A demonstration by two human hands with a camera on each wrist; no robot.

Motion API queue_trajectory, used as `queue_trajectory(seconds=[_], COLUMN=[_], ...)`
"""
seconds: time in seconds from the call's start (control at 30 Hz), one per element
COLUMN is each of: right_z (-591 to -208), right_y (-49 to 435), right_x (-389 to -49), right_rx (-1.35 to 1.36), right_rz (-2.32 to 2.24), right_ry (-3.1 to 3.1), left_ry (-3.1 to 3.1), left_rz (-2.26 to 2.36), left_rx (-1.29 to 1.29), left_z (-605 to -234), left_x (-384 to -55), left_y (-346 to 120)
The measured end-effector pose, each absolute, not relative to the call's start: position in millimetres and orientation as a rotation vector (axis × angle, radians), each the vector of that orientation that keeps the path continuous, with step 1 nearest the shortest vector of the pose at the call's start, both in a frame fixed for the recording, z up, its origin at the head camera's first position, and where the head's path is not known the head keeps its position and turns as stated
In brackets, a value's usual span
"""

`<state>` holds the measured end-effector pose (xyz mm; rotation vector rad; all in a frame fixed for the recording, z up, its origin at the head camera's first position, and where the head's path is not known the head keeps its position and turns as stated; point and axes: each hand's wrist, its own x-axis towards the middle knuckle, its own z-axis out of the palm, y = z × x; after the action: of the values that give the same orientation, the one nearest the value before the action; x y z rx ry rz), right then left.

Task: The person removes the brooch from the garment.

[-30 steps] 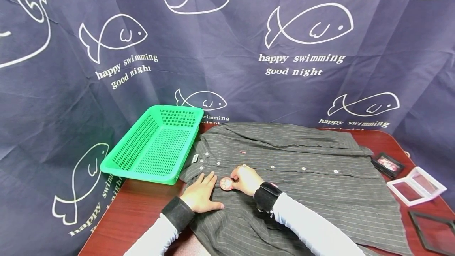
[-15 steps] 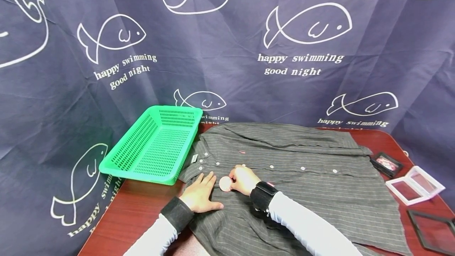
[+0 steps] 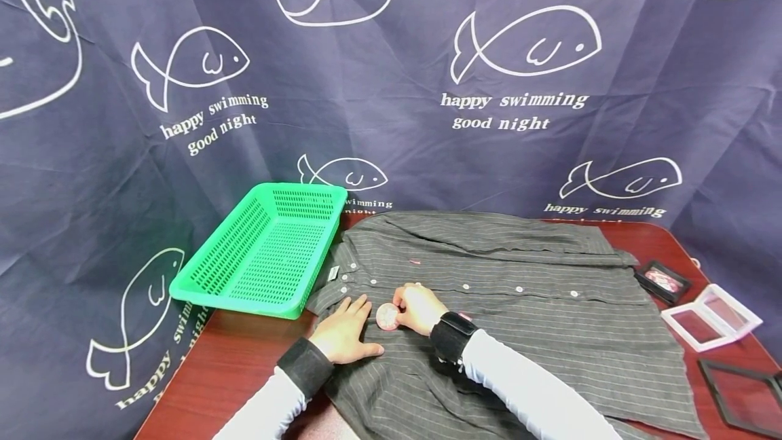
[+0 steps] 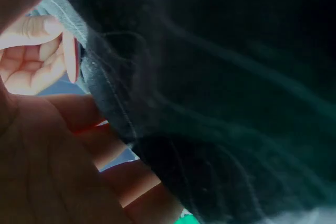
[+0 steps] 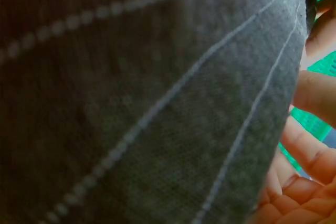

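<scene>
A dark grey pinstriped shirt point(image 3: 519, 338) lies spread out with its row of white buttons across it. My right hand point(image 3: 418, 307) pinches the right edge of a flat, round pink-and-white badge point(image 3: 387, 316), holding it at the shirt front. In the left wrist view the badge point(image 4: 70, 59) shows nearly edge-on by the right fingers. My left hand point(image 3: 343, 335) rests on the shirt just left of the badge, fingers straight and thumb spread. Striped cloth point(image 5: 157, 93) fills most of the right wrist view, and the badge is hidden there.
A green plastic basket point(image 3: 247, 303) stands at the left, beside the collar. Along the right of the red-brown table point(image 3: 201, 358) are a black case point(image 3: 662, 282) with a pink-and-white disc inside, an unfolded white frame point(image 3: 711, 318) and a black frame point(image 3: 742, 399).
The badge's face went from a clear red pattern to pale and glaring, then shows a faint pattern again. My right forearm shifted slightly left; the left hand stays in place.
</scene>
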<state>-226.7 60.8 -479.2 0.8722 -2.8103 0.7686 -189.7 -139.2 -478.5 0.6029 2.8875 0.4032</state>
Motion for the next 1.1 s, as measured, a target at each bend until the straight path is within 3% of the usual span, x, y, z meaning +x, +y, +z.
queue_trajectory(seconds=[1.1], right_z=[-472.5], right_y=[60.9], right_x=[-223.6], right_rx=[0.893], right_rz=[0.846], right_ry=[-2.756], left_ry=[2.824], left_rz=[0.401], left_rx=[0.654], left_z=[-470.0], left_x=[-194.1], left_y=[-127.7])
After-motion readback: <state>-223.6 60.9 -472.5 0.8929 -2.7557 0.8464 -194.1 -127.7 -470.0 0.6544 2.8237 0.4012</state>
